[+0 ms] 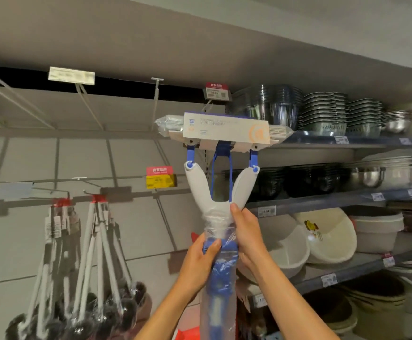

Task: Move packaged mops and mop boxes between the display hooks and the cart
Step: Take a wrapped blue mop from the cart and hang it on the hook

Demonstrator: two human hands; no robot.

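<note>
I hold a packaged mop upright with its head raised. Its white Y-shaped yoke carries blue links and a flat head under a white cardboard sleeve. A clear plastic bag wraps the blue handle. My left hand grips the bagged handle from the left. My right hand grips the neck just under the yoke, higher up. Bare display hooks stick out of the grey back panel just above and left of the mop head. No cart is in view.
Dark round-headed brushes hang in bunches from hooks at lower left. Shelves on the right hold stacked metal bowls, dark bowls and cream plastic basins. Price tags hang from the hooks. A grey ledge runs overhead.
</note>
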